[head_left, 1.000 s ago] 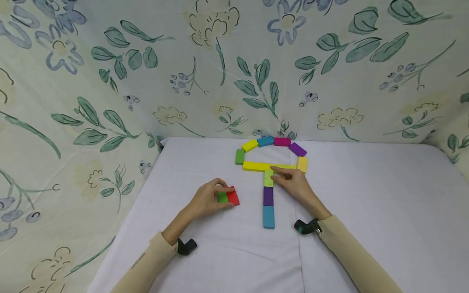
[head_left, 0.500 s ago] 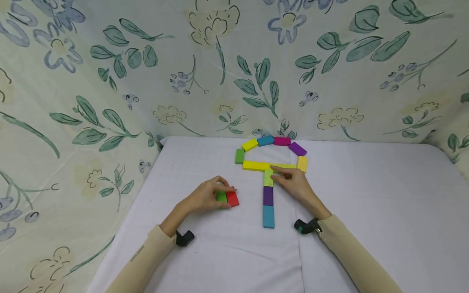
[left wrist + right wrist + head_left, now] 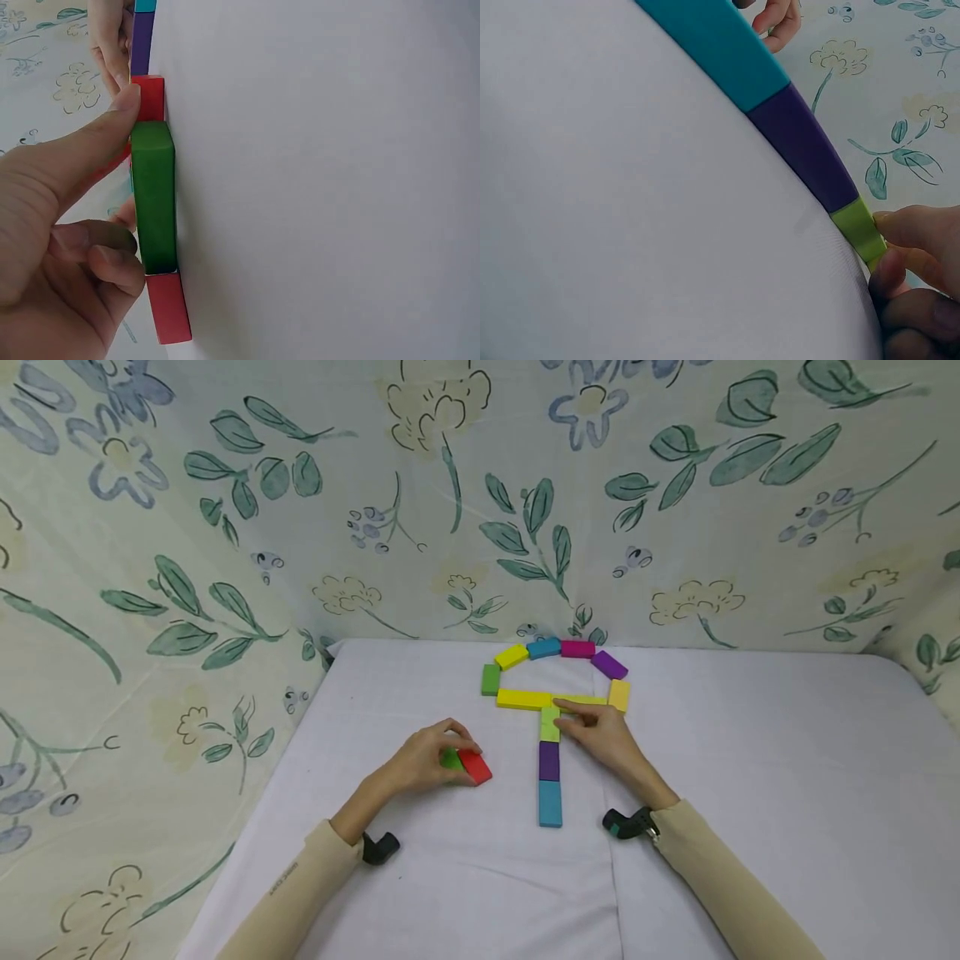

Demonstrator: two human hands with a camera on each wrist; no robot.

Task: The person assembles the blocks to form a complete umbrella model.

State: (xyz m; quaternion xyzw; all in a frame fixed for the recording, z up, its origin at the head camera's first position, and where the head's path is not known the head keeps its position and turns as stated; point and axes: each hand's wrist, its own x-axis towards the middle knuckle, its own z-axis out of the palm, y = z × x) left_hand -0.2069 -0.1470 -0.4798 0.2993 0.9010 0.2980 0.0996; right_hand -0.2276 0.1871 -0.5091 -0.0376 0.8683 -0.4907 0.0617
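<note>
My left hand pinches a red block between thumb and fingers, left of the column of blocks. A green block lies against the red one inside the grasp, partly covered by the hand in the head view. The fingers of my right hand rest at the right edge of a lime block, the index fingertip touching where it meets the yellow bar. Below the lime block, a dark purple block and a teal block continue the column.
Several blocks curve above the yellow bar: green, yellow, blue, magenta, purple and orange-yellow. White cloth covers the table. A patterned curtain stands behind it.
My left hand has shifted slightly left, then the red block has turned to a steeper tilt in its fingers, hiding more of the green one. My right hand stays in place.
</note>
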